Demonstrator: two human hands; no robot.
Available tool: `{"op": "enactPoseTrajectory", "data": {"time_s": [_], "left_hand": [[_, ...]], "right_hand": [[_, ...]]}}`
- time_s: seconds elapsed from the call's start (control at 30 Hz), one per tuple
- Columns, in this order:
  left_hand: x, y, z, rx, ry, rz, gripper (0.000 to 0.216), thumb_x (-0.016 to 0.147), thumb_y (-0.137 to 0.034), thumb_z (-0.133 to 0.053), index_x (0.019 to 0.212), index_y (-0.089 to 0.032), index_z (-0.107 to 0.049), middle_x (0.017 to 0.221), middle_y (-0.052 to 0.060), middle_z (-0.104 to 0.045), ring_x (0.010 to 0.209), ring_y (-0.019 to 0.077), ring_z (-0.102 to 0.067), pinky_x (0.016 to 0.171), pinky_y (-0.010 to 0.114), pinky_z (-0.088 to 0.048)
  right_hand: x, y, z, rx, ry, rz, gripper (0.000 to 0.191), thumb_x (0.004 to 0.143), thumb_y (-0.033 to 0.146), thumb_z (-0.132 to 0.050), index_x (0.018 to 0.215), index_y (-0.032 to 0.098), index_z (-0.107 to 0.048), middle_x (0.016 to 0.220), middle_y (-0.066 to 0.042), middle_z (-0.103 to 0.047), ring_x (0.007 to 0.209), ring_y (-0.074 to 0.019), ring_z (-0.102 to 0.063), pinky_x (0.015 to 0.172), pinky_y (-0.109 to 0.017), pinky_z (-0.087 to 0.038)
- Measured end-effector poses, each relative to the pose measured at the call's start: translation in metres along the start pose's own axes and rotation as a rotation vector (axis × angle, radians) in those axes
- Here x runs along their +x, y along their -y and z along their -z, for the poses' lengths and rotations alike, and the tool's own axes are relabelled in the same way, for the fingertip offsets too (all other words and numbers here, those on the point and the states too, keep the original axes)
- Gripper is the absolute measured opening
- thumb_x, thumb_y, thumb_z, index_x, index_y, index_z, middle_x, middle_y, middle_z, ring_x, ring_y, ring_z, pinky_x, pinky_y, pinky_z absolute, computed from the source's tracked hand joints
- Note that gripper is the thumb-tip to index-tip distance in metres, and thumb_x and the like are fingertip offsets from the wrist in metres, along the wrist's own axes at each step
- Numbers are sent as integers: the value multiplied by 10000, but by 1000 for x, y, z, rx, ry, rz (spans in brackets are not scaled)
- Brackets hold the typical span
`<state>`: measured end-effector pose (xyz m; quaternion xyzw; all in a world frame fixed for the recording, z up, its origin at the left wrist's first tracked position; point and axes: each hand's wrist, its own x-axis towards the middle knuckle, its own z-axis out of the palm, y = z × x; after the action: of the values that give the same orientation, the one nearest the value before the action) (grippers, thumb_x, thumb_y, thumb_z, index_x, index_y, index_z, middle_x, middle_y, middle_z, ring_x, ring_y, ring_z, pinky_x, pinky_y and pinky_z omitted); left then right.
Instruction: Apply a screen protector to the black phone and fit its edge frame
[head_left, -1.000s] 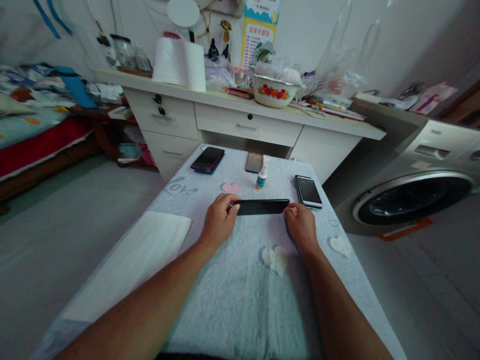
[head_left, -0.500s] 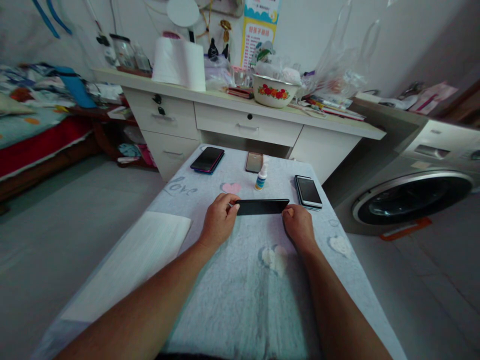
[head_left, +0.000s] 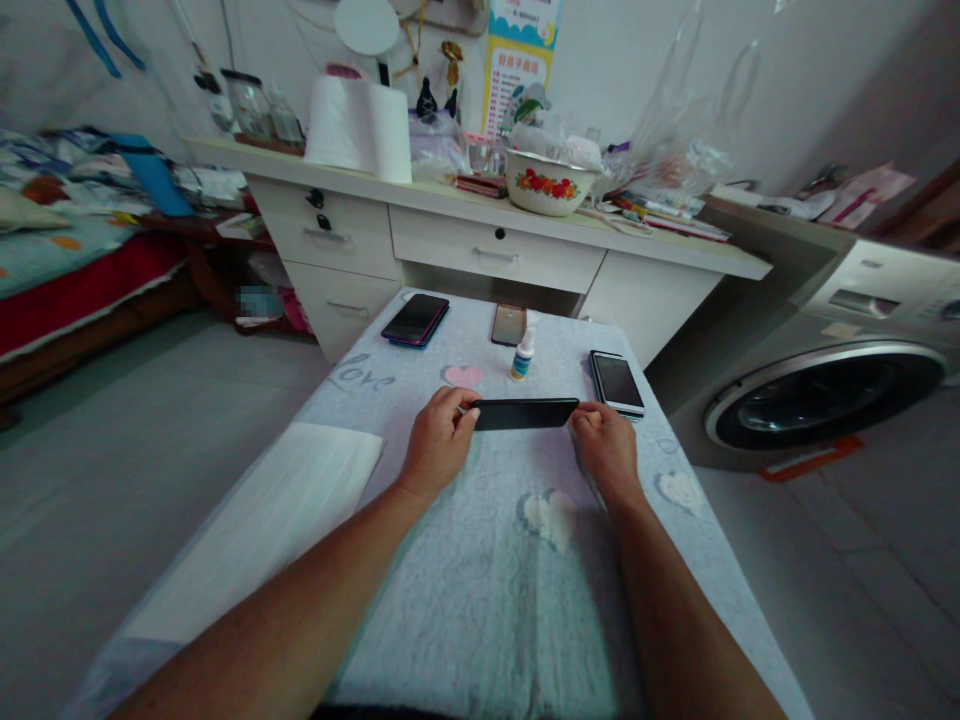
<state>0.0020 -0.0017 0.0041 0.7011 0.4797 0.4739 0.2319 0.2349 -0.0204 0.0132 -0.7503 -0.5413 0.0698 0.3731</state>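
Head view, phone in hand: one black phone (head_left: 523,414), dark flat side toward me, at the centre of my clock.
My left hand (head_left: 437,440): thumb and fingers clamped on its 9 o'clock end.
My right hand (head_left: 606,450): fingers curled together at its 3 o'clock end; whether they grip it, I cannot tell.
Bottle: one small white bottle (head_left: 523,358), upright at 12.
Phones lying down: one brownish phone (head_left: 508,325) at 12, behind the bottle; one left stack (head_left: 417,318), at least two phones, at 10; one right stack (head_left: 619,383), number unclear, between 2 and 3.
Table: one pale tablecloth (head_left: 465,590) with hearts and "Love"; one white sheet (head_left: 262,525) at 8.
Room: one white desk (head_left: 442,203) at 12, bearing one flowered bowl (head_left: 546,190); one washing machine (head_left: 806,290) toward 3; one bed (head_left: 82,280) toward 10.
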Motion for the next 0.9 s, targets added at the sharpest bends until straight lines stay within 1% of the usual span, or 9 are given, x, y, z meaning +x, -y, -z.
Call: {"op": "enactPoseTrajectory", "data": {"time_s": [0.13, 0.33, 0.53, 0.9], "left_hand": [[0, 0, 0, -2, 1, 0, 143, 826, -127, -520, 921, -186, -608, 887, 10, -575, 790, 143, -574, 693, 256, -447], [0, -1, 0, 19, -4, -17, 145, 826, -119, -524, 923, -185, -608, 878, 5, -576, 788, 141, -575, 703, 256, -446], [0, -2, 1, 40, -5, -52, 145, 827, -111, -522, 925, -182, -601, 868, 1, -570, 740, 130, -556, 689, 251, -434], [3, -4, 9, 121, 31, -103, 127, 807, -126, -547, 899, -190, -608, 846, -6, -570, 670, 118, -528, 665, 250, -419]], "right_hand": [[0, -1, 0, 69, -47, 10, 350, 769, 363, -507, 920, 139, -730, 851, -115, -719, 790, -242, -630, 769, -345, -452], [-1, 0, 1, 143, -100, 36, 325, 781, 381, -536, 906, 143, -718, 871, -119, -716, 791, -236, -632, 759, -340, -451], [-2, 0, 2, 180, -110, 49, 310, 786, 384, -547, 898, 144, -708, 876, -113, -711, 790, -230, -625, 738, -332, -444], [-4, 1, 4, 237, -127, 40, 275, 777, 363, -567, 887, 150, -703, 837, -91, -706, 751, -212, -607, 690, -306, -434]]}}
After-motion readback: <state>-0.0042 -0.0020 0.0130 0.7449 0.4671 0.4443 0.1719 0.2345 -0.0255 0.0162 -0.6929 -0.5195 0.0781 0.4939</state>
